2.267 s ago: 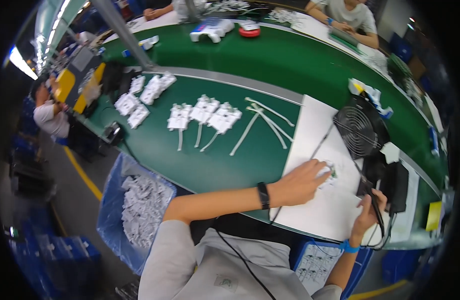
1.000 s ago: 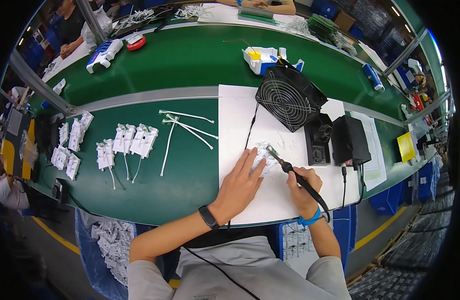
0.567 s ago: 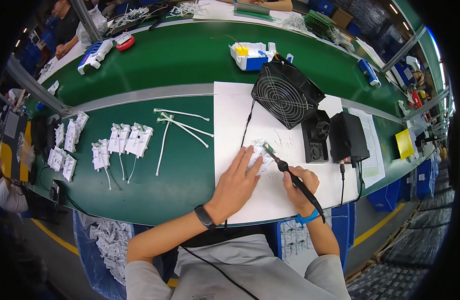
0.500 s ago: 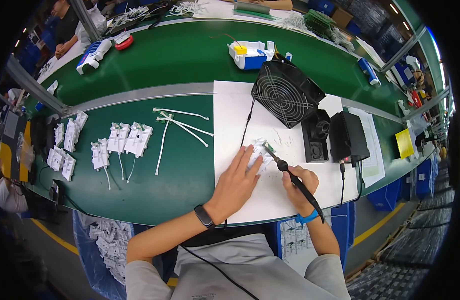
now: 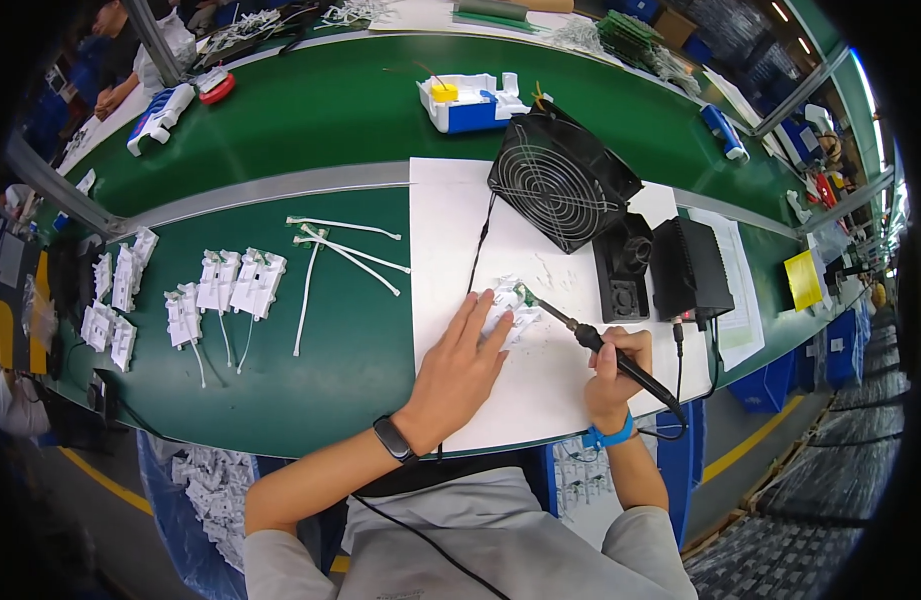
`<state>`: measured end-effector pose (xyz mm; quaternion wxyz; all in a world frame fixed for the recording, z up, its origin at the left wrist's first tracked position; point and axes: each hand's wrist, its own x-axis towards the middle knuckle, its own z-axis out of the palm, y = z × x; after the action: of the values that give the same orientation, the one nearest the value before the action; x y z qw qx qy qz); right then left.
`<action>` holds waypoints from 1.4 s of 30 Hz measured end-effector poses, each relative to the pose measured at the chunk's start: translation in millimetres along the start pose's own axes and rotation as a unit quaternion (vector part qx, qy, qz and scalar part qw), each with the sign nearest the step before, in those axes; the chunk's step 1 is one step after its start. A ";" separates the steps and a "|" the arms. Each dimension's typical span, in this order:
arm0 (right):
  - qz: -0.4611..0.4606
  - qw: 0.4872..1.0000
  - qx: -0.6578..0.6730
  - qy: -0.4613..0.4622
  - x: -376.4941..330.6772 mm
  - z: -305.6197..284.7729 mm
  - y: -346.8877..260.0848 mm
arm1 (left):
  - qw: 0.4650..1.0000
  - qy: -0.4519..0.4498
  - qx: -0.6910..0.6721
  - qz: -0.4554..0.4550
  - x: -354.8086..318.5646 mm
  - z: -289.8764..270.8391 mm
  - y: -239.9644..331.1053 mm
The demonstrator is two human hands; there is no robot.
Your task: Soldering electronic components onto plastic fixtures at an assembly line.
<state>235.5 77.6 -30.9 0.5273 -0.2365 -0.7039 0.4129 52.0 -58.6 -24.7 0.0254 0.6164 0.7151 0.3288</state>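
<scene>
My left hand [image 5: 451, 388] lies with fingers stretched out over a white plastic housing [image 5: 498, 298] on the white sheet. At the housing's right side is a small green circuit board [image 5: 524, 294], partly covered by the tool's tip. In my closed right hand [image 5: 618, 380] is a black soldering iron [image 5: 636, 375], slanting up and left. Its metal tip reaches the board; whether it touches cannot be made out. Left of the sheet lie several white wire leads [image 5: 356, 258] with small green ends. Further left stand more white housings [image 5: 258, 283], some with leads hanging off.
A black fan [image 5: 556, 185] stands behind my hands, beside an iron stand [image 5: 623, 270] and a black power unit [image 5: 691, 270]. A blue-and-white casing [image 5: 471, 110] sits on the green belt [image 5: 321, 100] beyond the metal rail. Below the left edge is a bin of white parts [image 5: 216, 490].
The view has shifted slightly. My right hand and the iron's handle have moved away from the left hand, with the iron lying flatter. The blue-and-white casing appears further left of the fan.
</scene>
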 end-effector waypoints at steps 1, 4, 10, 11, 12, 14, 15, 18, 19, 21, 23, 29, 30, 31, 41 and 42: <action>0.001 1.000 -0.002 0.000 0.8 -1.5 0.1 | 1.000 -0.002 -0.003 -0.004 -0.1 0.3 0.1; -0.004 0.999 -0.036 -0.035 0.9 -3.7 -0.9 | 1.000 -0.006 -0.008 -0.006 -0.1 0.5 0.0; -0.017 0.996 -0.075 -0.054 1.9 -6.9 -2.6 | 1.000 -0.003 -0.010 0.001 2.7 0.3 0.5; -0.025 0.993 -0.097 -0.061 1.4 -7.7 -0.5 | 1.000 -0.005 -0.009 0.001 2.7 0.3 0.3; -0.033 0.990 -0.118 -0.067 1.1 -8.2 1.1 | 1.000 -0.006 -0.010 0.000 3.0 0.0 0.1; -0.064 0.986 -0.142 -0.063 0.7 -3.6 1.9 | 1.000 -0.003 -0.008 0.002 3.5 -0.7 -0.3; -0.096 0.980 -0.166 -0.057 0.5 -2.3 1.9 | 1.000 -0.004 -0.009 0.002 3.5 -0.9 -0.3; -0.071 0.984 -0.157 -0.054 -1.6 -4.2 0.9 | 1.000 -0.005 -0.008 -0.001 2.7 -1.0 -1.1; -0.071 0.984 -0.157 -0.055 -2.7 -6.0 0.5 | 1.000 -0.003 -0.009 -0.001 2.4 -0.8 -1.3; -0.038 0.979 -0.192 -0.056 -5.5 -10.0 -0.3 | 1.000 -0.002 -0.011 -0.001 2.1 -0.7 -1.5; -0.027 0.981 -0.182 -0.065 -4.5 -9.3 -0.3 | 1.000 -0.002 -0.009 0.002 2.6 -0.9 -0.9; -0.046 0.987 -0.152 -0.038 -4.0 -10.4 -2.6 | 1.000 -0.005 -0.012 -0.002 4.0 -0.9 -0.5; -0.051 0.990 -0.131 0.000 -5.7 -11.9 -3.5 | 1.000 -0.004 -0.013 0.001 4.3 -1.2 -0.5; -0.044 0.993 -0.111 0.001 -7.7 -21.4 -4.0 | 1.000 -0.009 -0.014 0.000 3.8 -1.2 0.2; -0.053 0.950 -0.233 0.203 57.2 -58.6 -9.4 | 1.000 -0.010 -0.009 -0.005 0.4 -4.7 -4.3; -0.059 0.947 -0.253 0.191 65.0 -53.6 -8.0 | 1.000 -0.005 -0.007 -0.001 0.4 -4.2 -5.1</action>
<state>265.0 141.0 16.8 0.5978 -0.3945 -0.6845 0.1360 45.6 -60.2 -23.7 0.0341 0.6174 0.7130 0.3306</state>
